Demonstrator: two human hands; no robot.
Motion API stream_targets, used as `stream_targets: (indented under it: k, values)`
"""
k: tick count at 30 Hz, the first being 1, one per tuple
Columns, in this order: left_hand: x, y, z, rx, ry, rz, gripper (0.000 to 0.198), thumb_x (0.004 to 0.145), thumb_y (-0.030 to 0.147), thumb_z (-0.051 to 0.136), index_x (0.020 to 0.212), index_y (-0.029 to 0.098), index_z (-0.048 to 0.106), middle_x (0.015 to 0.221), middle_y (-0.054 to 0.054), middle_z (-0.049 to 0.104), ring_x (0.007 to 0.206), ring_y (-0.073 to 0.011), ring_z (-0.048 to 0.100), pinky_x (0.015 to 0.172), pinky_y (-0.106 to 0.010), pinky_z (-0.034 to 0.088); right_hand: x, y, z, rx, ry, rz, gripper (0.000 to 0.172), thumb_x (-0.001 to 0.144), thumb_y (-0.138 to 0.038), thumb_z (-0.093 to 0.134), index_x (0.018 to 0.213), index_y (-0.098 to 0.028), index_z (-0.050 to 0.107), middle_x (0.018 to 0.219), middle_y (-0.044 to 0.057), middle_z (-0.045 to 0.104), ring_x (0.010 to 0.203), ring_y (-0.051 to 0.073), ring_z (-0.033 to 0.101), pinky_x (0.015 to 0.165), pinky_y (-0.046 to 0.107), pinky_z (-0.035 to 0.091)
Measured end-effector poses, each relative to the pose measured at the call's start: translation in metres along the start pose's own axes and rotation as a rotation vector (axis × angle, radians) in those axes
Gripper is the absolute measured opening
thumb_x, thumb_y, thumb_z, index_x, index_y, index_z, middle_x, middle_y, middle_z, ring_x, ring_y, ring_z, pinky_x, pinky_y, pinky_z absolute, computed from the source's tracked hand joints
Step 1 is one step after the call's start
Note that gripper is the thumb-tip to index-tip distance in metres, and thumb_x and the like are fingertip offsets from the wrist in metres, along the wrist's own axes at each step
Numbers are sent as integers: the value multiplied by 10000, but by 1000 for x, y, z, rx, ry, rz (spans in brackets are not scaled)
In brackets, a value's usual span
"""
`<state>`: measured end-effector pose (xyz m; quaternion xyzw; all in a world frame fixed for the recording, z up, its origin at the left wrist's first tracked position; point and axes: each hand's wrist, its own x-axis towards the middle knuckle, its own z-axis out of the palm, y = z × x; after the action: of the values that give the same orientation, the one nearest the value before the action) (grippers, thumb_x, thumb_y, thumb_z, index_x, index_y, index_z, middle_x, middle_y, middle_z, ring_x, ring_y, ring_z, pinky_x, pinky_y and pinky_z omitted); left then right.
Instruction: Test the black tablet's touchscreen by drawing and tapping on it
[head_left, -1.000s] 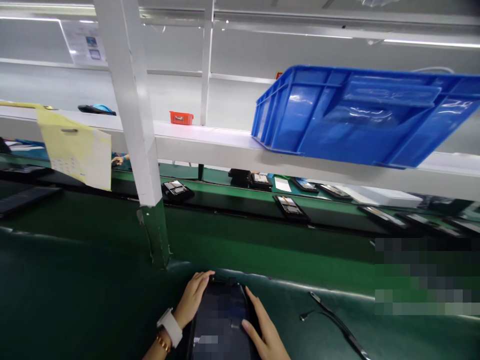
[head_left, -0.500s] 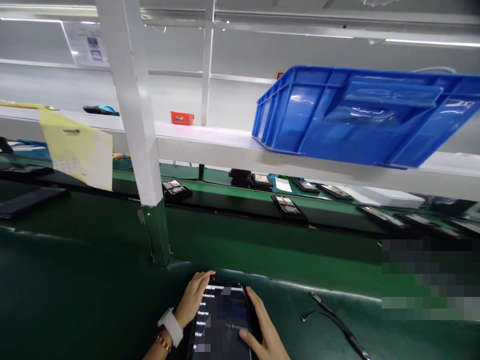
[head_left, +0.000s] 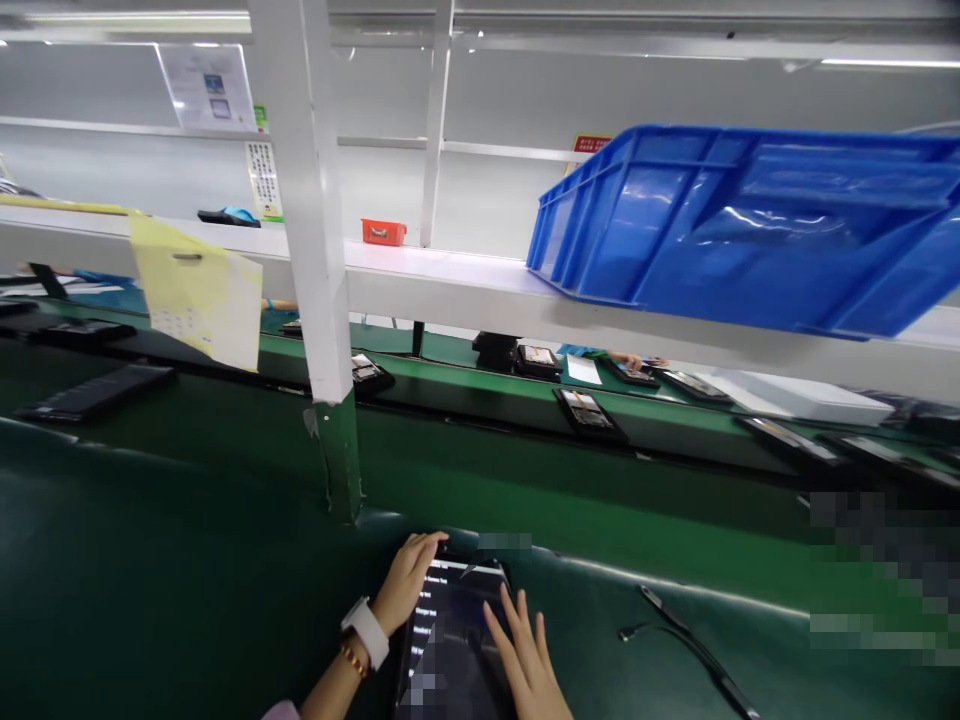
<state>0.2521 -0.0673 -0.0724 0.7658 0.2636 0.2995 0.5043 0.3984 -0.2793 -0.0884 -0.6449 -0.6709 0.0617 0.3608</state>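
Left of the white post (head_left: 301, 200), a dark slab (head_left: 94, 392) lies on the green mat (head_left: 150, 560), and a yellow paper tag (head_left: 196, 290) hangs from the front of the white shelf (head_left: 450, 285).

Below and right of the post's foot, the left hand (head_left: 407, 583) wears a white watch (head_left: 365, 632) on its wrist. Its fingers curl together over the far left corner of a tablet (head_left: 454, 645), pinching that edge lightly.

The tablet lies flat on the mat, lit, with lines of text down its left side; much of the screen is blurred. Its long axis runs from the person's body toward the post's side of the line, and its near end passes out of view at the bottom of the frame. The left hand is nearer the far end, and the right hand (head_left: 525, 655) is nearer the right edge. That hand is open, its fingers (head_left: 517, 620) spread and reaching over the screen; whether they touch the glass is hard to tell.

Further right of the post, a black cable (head_left: 697, 650) lies on the mat, apart from the tablet. Above, a blue crate (head_left: 750, 235) sits on the shelf, and beyond the shelf, tablets (head_left: 589, 415) lie along a conveyor.
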Motion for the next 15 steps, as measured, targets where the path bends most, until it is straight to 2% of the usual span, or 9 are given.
stream_targets:
  k: [4, 6, 7, 8, 10, 11, 13, 15]
  values:
    - [1, 1, 1, -7, 2, 15, 475, 1028, 494, 330, 1196, 216, 677, 1221, -76, 651, 1182, -269, 530, 1086, -458, 369, 12, -13, -12, -69, -22, -41, 805, 1007, -397, 727, 1595, -375, 178, 1588, 63, 84, 1374, 537, 88, 1021, 832, 29]
    - [1, 1, 0, -12, 3, 15, 479, 1025, 490, 327, 1196, 208, 675, 1200, -78, 657, 1161, -271, 541, 1077, -467, 379, 27, -22, -21, -2, -45, -47, 949, 937, -498, 814, 1603, -359, 152, 1590, 67, 99, 1382, 531, 55, 1034, 815, -18]
    - [1, 1, 0, -15, 4, 13, 483, 1023, 492, 325, 1194, 207, 676, 1191, -75, 660, 1159, -271, 544, 1084, -472, 375, 37, -25, -24, 32, -63, -44, 958, 935, -563, 798, 1606, -356, 147, 1591, 63, 115, 1390, 518, 38, 1044, 803, -29]
    - [1, 1, -1, -18, 4, 9, 487, 1020, 495, 322, 1194, 207, 675, 1193, -73, 659, 1169, -273, 540, 1099, -476, 363, 48, -28, -26, 52, -80, -42, 898, 968, -607, 735, 1609, -349, 161, 1589, 59, 138, 1400, 500, 26, 1057, 792, -27]
    - [-1, 1, 0, -22, 6, -2, 500, 1008, 507, 321, 1206, 204, 665, 1234, -77, 642, 1225, -282, 511, 1142, -485, 318, 75, -28, -26, 36, -100, -34, 611, 1086, -552, 519, 1596, -307, 289, 1566, 66, 241, 1420, 453, 75, 1101, 757, 54]
    - [-2, 1, 2, -23, 7, -9, 506, 999, 515, 326, 1223, 200, 652, 1264, -83, 625, 1257, -289, 488, 1164, -491, 290, 89, -26, -24, 11, -100, -28, 502, 1107, -467, 431, 1563, -261, 387, 1526, 90, 333, 1411, 437, 166, 1118, 726, 148]
    - [-4, 1, 8, -30, 12, -14, 518, 986, 525, 330, 1266, 189, 609, 1311, -102, 589, 1291, -293, 462, 1181, -493, 271, 116, -18, -20, -11, -113, -12, 453, 1042, -302, 374, 1429, -166, 567, 1349, 146, 537, 1286, 405, 430, 1072, 615, 371]
    - [-5, -1, 16, -59, 33, -14, 510, 978, 529, 343, 1281, 183, 562, 1305, -120, 574, 1275, -286, 479, 1161, -474, 321, 136, -10, -18, 16, -156, -13, 397, 965, -252, 399, 1177, -155, 720, 1069, 140, 669, 1024, 357, 619, 910, 483, 523]
